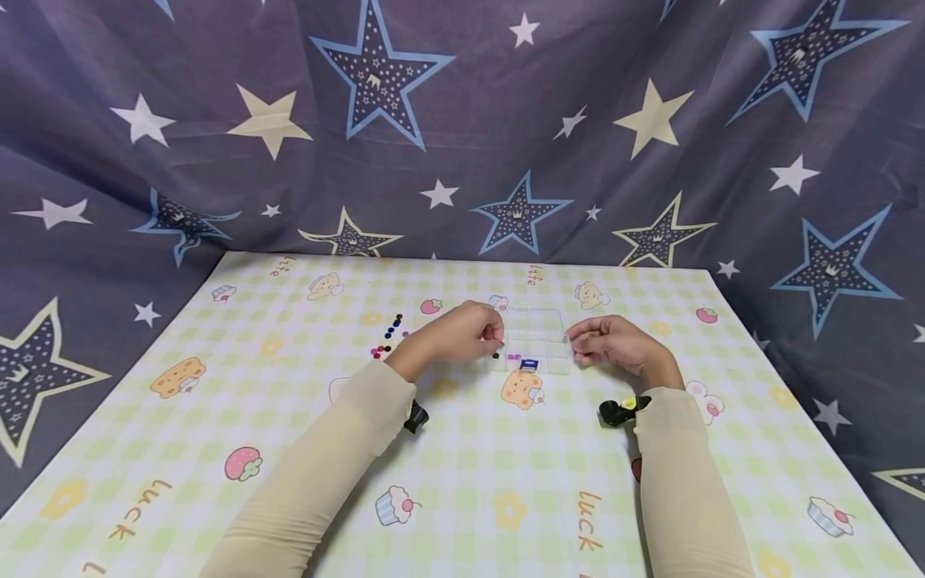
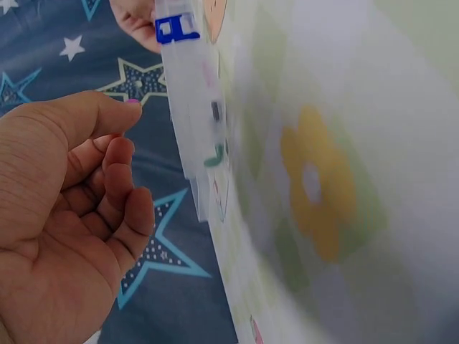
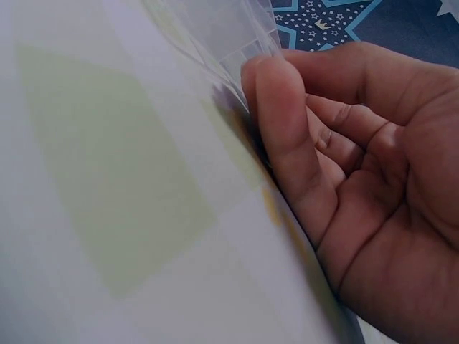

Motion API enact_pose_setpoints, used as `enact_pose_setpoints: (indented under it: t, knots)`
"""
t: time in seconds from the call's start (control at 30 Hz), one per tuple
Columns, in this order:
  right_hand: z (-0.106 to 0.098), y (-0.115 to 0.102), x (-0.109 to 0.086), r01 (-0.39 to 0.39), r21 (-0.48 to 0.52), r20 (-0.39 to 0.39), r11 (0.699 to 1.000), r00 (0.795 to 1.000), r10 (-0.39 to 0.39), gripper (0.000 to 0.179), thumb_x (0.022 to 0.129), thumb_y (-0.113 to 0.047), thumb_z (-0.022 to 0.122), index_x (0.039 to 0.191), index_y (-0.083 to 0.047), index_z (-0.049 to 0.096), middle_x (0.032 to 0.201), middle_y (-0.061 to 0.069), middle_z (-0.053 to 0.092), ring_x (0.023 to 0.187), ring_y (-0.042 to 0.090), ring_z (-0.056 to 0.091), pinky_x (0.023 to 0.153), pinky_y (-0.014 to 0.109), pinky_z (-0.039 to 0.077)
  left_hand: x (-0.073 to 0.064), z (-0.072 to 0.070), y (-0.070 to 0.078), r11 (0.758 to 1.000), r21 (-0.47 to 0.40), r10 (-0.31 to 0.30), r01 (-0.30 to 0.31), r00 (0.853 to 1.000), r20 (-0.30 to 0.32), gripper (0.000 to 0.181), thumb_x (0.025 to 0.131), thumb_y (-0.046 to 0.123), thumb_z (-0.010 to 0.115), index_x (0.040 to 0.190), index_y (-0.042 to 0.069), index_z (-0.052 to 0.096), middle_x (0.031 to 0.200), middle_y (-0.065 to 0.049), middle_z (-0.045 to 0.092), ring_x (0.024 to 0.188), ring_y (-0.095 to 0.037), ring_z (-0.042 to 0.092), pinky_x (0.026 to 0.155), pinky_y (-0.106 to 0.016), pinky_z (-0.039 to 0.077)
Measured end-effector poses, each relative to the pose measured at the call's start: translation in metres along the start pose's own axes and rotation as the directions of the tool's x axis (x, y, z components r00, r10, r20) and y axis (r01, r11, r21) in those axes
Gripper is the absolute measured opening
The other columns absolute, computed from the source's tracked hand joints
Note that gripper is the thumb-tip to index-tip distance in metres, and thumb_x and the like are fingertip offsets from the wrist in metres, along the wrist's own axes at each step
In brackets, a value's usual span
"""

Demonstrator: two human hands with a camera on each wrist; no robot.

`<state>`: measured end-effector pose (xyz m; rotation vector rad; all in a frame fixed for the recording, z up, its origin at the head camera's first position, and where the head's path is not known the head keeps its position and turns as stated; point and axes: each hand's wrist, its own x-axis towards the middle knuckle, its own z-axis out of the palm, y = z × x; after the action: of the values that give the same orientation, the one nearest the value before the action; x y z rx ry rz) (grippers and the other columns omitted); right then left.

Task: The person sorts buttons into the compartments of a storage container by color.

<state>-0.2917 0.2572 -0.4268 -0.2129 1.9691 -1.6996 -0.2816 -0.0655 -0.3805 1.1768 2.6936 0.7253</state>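
A clear plastic compartment box (image 1: 536, 325) with a blue latch (image 1: 529, 364) lies on the table between the hands. Small pink pieces (image 1: 514, 356) show near its front; the left wrist view also shows a dark piece (image 2: 216, 111) and a green piece (image 2: 214, 156) through its wall. My left hand (image 1: 473, 331) is at the box's left side, a tiny pink piece (image 2: 134, 102) pinched at its thumb tip; its exact shape is hidden. With bent fingers and thumb, my right hand (image 3: 358, 143) holds the box's right edge.
Several small round pieces (image 1: 393, 325), in black, blue, red and pink, lie left of the left forearm. The patterned tablecloth (image 1: 462, 449) covers the table, and a star-printed curtain (image 1: 462, 120) hangs behind its far edge.
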Motion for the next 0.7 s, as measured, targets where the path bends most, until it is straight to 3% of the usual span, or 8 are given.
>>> enact_pose_setpoints:
  t: [0.43,0.7]
  knots:
    - [0.001,0.000,0.000,-0.013,0.000,-0.018,1.000,1.000,0.013,0.035,0.098,0.008,0.056,0.132,0.015,0.051,0.096,0.008,0.070,0.078,0.015,0.067,0.074,0.029,0.059,0.011,0.010,0.014,0.999,0.009,0.048,-0.048,0.999,-0.005,0.007,0.093,0.004,0.067,0.088,0.008,0.070,0.081,0.000,0.063,0.073,-0.011,0.053,0.076,-0.024,0.047]
    - [0.001,0.001,0.000,-0.004,0.000,-0.001,1.000,1.000,0.004,0.036,0.098,0.007,0.057,0.133,0.016,0.051,0.096,0.008,0.070,0.079,0.016,0.067,0.076,0.029,0.059,0.004,0.006,0.004,1.000,0.012,-0.016,0.017,1.000,-0.008,0.007,0.094,0.005,0.065,0.092,0.008,0.071,0.085,0.000,0.065,0.078,-0.012,0.057,0.076,-0.024,0.049]
